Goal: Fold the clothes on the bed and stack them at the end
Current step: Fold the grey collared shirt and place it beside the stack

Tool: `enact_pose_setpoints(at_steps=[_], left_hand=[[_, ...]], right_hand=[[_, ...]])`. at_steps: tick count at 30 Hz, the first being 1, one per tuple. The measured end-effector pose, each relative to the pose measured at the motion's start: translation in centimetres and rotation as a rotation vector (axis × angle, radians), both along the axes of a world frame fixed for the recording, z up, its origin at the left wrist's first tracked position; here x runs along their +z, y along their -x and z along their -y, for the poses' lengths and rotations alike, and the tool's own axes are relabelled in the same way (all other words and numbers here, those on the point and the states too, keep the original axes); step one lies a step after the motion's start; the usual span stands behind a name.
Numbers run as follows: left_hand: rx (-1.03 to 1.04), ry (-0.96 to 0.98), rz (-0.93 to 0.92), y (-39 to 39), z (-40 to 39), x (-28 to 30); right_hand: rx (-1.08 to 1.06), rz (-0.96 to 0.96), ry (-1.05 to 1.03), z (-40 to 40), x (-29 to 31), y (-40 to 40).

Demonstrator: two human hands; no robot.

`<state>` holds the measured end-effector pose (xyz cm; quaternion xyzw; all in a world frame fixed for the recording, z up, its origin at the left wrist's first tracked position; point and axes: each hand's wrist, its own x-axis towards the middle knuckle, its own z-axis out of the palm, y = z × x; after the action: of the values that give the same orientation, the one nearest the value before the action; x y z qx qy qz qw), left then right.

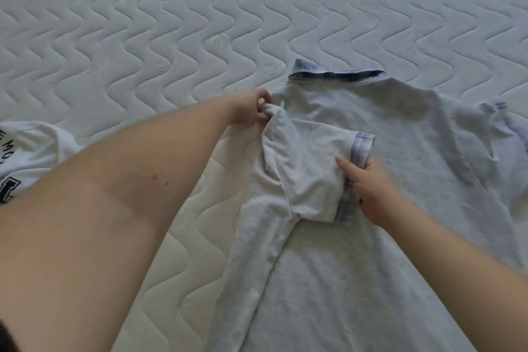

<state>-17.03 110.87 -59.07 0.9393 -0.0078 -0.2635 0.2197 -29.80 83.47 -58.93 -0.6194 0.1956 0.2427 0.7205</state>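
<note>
A light grey polo shirt (400, 151) with a blue plaid collar and sleeve cuffs lies back-up on the quilted mattress, collar at the far side. Its left sleeve (311, 169) is folded inward across the shirt's back. My left hand (253, 110) pinches the fold at the shirt's left shoulder. My right hand (368, 189) grips the plaid cuff of the folded sleeve, thumb on top of the grey fabric. The shirt's right sleeve (497, 120) lies spread out at the right.
A white T-shirt with black letters (25, 157) lies crumpled at the left edge, partly behind my left arm. The white quilted mattress (171, 37) stretches bare beyond the shirt and to the left.
</note>
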Motion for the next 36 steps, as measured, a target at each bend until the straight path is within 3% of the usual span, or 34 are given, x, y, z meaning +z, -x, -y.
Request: enact_pose_setpoints(at_steps=[4,7,12,18,23,30,36], left_hand=[[-0.14,-0.104,-0.127,-2.0,-1.2,1.6],[-0.202,-0.166,-0.069,-3.5,-1.9,2.6],[-0.311,-0.447,0.099,-5.4,-2.0,4.1],[-0.392,-0.676,0.179,-5.3,-0.1,1.7],[-0.243,-0.612,0.194,-4.4,0.3,0.4],[0.068,-0.365,0.253,-1.4,0.7,0.4],[0.271,-0.117,0.248,7.4,0.2,1.9]], right_hand=[[0.156,-0.123,-0.014,0.7,-0.3,0.2],[0.119,-0.143,0.059,1.0,-0.8,-0.1],[0.109,0.055,0.337,1.4,-2.1,-1.0],[0.168,0.005,0.377,1.8,-4.0,-1.1],[0.05,-0.057,0.229,2.0,-4.2,-1.2],[0.011,-0.072,0.201,1.7,-4.0,-1.1],[0.015,-0.058,0.218,1.3,-2.8,-0.9]])
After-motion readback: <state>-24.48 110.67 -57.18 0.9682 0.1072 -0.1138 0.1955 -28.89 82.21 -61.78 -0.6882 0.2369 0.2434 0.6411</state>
